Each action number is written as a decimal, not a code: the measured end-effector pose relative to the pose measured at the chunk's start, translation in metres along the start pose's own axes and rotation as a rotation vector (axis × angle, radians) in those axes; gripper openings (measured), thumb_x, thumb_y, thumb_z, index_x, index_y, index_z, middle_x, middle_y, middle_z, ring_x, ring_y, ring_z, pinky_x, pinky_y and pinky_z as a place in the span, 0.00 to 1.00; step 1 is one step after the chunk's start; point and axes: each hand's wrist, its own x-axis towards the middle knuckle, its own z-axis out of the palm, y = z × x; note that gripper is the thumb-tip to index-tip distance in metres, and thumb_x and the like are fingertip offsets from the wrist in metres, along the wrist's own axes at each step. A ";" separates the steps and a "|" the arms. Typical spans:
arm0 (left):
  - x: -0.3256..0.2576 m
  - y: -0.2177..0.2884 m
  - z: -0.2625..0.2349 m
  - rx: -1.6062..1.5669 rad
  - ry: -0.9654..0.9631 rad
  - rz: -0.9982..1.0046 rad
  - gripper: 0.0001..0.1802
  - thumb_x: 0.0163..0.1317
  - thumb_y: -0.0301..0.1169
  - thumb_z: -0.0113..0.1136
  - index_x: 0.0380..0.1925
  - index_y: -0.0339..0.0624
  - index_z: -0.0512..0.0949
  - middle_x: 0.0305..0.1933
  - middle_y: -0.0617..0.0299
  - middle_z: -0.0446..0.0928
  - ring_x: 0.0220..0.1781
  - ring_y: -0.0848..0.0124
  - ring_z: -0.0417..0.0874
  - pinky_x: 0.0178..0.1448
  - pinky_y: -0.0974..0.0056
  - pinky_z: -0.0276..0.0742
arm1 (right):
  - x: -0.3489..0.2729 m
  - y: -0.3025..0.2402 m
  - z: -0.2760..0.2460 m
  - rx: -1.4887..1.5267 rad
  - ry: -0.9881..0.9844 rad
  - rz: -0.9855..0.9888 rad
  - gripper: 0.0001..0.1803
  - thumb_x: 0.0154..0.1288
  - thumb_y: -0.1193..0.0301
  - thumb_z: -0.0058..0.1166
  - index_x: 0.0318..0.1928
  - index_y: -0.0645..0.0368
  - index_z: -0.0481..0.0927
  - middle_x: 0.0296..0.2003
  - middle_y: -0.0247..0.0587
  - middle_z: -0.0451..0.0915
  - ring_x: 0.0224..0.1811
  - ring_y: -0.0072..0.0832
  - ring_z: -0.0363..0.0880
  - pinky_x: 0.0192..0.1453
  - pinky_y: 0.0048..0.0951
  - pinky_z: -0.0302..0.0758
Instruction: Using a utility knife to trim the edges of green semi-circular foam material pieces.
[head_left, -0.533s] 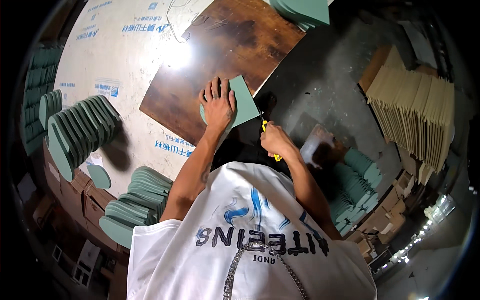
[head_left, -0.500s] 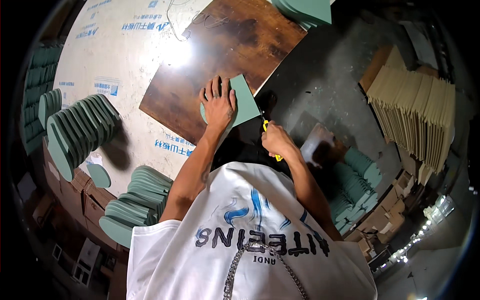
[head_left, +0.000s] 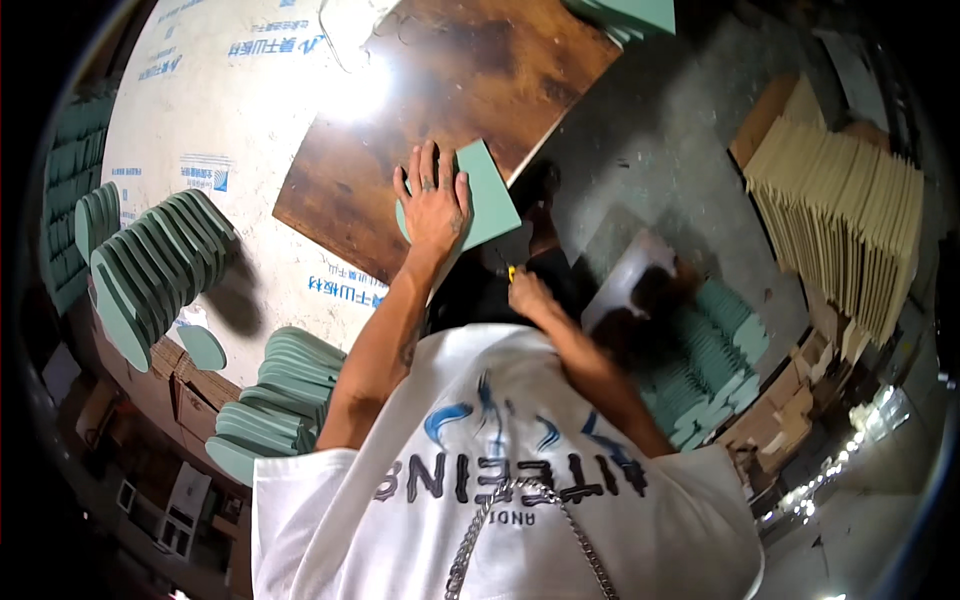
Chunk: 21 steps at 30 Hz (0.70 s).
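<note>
My left hand (head_left: 436, 205) lies flat with its fingers stretched over a pale green panel (head_left: 487, 205), which has one rounded end and a square-cornered end. Under the panel is a dark brown wooden board (head_left: 350, 190), and the panel's square end juts past the board's near right edge. Wrapped round a yellow utility knife (head_left: 512, 272) is my right hand (head_left: 532, 296), held low in front of my shirt and just below the panel's corner. A thin blade points up toward the panel, apart from its edge. Most of the knife's handle is hidden in my fingers.
The board rests on a white printed sheet (head_left: 240, 120). Stacks of green pieces (head_left: 160, 260) stand at the left, with more green pieces (head_left: 280, 400) near my left elbow. On the right floor are green stacks (head_left: 715, 340) and a long row of tan sheets (head_left: 835, 210).
My right hand has drawn the knife down and to the left, away from the panel's corner. The left hand still presses the panel in place.
</note>
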 end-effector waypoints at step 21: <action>0.026 -0.001 -0.067 -1.081 -0.153 -0.403 0.31 0.71 0.52 0.62 0.59 0.36 0.77 0.48 0.55 0.83 0.50 0.64 0.81 0.57 0.61 0.75 | -0.096 -0.089 -0.175 1.108 0.614 -0.659 0.13 0.66 0.69 0.70 0.44 0.67 0.87 0.25 0.28 0.81 0.27 0.15 0.78 0.34 0.22 0.75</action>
